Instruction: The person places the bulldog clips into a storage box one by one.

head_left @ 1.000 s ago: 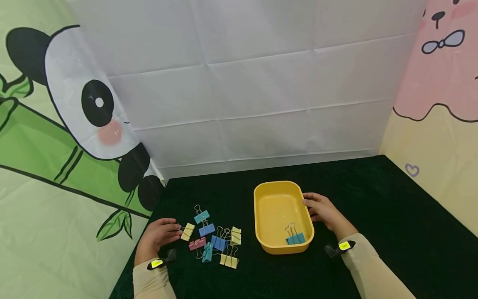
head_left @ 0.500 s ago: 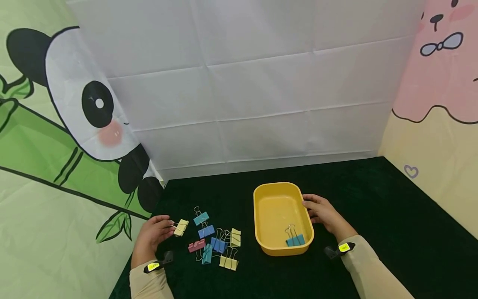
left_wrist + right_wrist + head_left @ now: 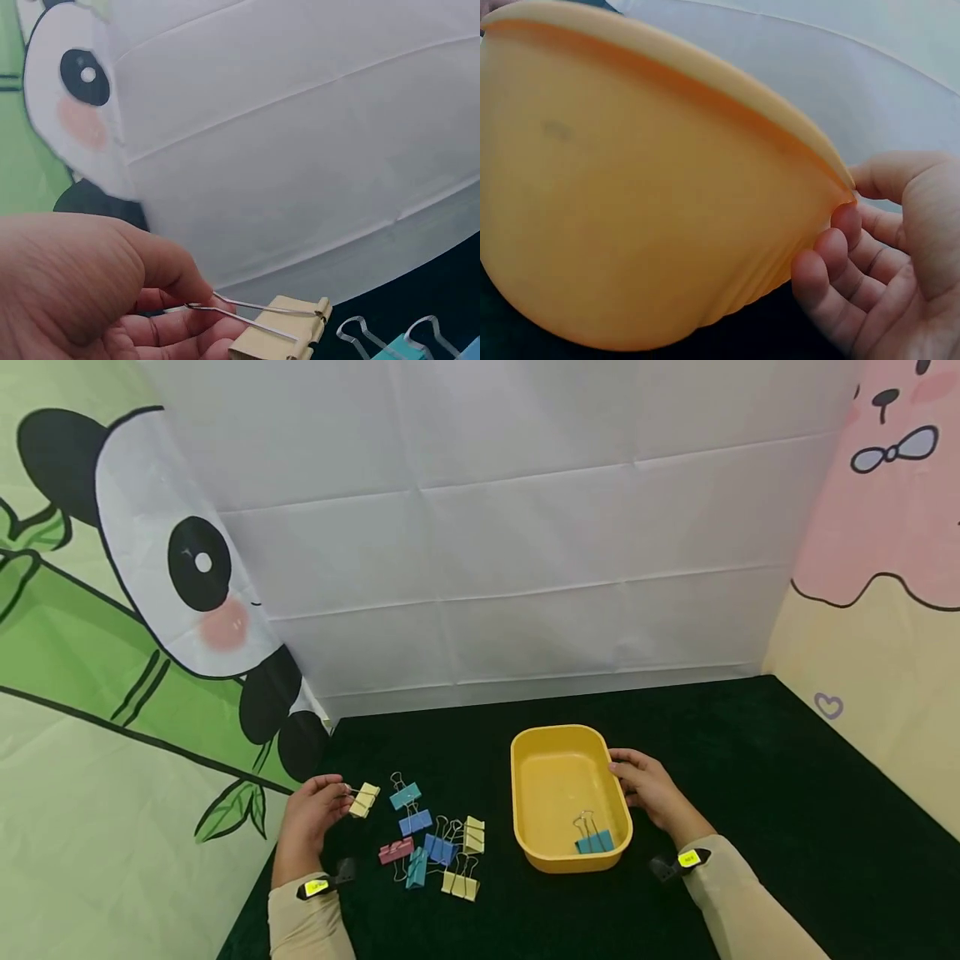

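Our left hand pinching a yellow clip beside the clip pile, right hand gripping the yellow tray on the dark surface

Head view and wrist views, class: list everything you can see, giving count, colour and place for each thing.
Tub: one, yellow, on the cloth right of centre.
Clip in tub: one, teal, near end.
Held clip: one, pale yellow, lifted left of the pile.
Loose clips: seven on the cloth; two teal, two blue, two yellow, one pink.
Cloth: one, black, covering the table.
Backdrops: white behind, panda left, pink animal right.
Left hand: pinches the held clip's wire handles.
Right hand: grips the tub's right rim.
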A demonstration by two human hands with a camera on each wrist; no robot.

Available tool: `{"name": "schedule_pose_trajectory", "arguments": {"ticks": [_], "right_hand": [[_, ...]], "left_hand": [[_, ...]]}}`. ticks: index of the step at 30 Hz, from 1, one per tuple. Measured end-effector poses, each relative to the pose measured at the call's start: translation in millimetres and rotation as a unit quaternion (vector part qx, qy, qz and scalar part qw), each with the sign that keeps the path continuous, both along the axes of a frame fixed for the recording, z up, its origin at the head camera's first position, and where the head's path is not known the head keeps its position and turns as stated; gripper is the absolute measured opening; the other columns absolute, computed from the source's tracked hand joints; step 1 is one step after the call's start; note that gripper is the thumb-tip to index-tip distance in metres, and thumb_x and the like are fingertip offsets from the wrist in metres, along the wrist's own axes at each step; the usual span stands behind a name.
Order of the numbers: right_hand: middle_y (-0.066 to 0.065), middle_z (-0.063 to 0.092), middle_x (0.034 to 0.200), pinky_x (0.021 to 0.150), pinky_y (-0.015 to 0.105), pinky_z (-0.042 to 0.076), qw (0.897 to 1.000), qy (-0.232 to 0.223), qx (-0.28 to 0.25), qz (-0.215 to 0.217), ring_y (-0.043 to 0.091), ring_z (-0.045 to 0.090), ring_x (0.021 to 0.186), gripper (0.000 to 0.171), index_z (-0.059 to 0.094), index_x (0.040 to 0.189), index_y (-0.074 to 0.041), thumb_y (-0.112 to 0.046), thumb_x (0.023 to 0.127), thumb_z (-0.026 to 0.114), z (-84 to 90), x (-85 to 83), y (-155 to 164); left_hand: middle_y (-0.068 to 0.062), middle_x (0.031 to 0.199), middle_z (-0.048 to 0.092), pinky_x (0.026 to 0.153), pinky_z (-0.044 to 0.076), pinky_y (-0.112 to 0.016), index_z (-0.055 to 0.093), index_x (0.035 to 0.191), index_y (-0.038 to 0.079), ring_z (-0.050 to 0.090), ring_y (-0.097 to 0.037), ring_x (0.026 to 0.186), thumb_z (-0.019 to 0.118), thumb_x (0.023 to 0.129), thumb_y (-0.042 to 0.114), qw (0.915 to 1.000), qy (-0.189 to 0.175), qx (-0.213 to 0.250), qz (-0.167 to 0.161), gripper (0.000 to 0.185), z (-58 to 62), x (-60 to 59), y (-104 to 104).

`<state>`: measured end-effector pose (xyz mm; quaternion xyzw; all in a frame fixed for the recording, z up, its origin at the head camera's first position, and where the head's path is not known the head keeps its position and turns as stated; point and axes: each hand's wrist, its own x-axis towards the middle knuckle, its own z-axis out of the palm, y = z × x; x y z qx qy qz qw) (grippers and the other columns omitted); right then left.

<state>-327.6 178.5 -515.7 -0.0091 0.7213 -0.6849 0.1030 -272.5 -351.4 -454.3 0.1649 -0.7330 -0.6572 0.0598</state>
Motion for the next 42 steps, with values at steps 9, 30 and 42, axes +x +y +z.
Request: {"name": "schedule_pose_trajectory", "arguments": {"ticks": [9,30,42], "right_hand": [[0.017,0.061,0.124,0.076,0.038,0.059,1.0,-0.001,-0.008,-0.005,0.028,0.065,0.09,0.051,0.046,0.145,-0.011,-0.036,0.103,0.058,-2.6,-0.9,-0.5],[0.017,0.06,0.127,0.079,0.039,0.059,1.0,-0.01,-0.024,0.0,0.028,0.066,0.094,0.051,0.045,0.146,-0.011,-0.035,0.103,0.058,-2.9,-1.0,1.7],[0.016,0.06,0.129,0.079,0.038,0.059,1.0,-0.007,-0.026,0.01,0.025,0.066,0.095,0.056,0.042,0.148,-0.009,-0.038,0.103,0.058,-2.5,-0.6,1.7]], "left_hand": [[-0.004,0.097,0.064,0.072,0.056,-0.021,0.051,0.124,-0.001,0.064,-0.011,0.078,0.053,0.104,0.01,0.999,0.022,-0.022,-0.032,0.023,15.8,-13.3,38.9],[-0.013,0.099,0.068,0.076,0.06,-0.032,0.06,0.115,0.003,0.066,-0.02,0.078,0.063,0.098,0.008,0.9817,0.074,-0.06,-0.165,0.018,35.5,-36.7,198.5],[-0.009,0.089,0.067,0.071,0.061,-0.032,0.061,0.109,0.005,0.066,-0.021,0.072,0.066,0.096,0.005,0.9557,0.083,-0.117,-0.257,0.014,42.2,-36.5,272.6]]}}
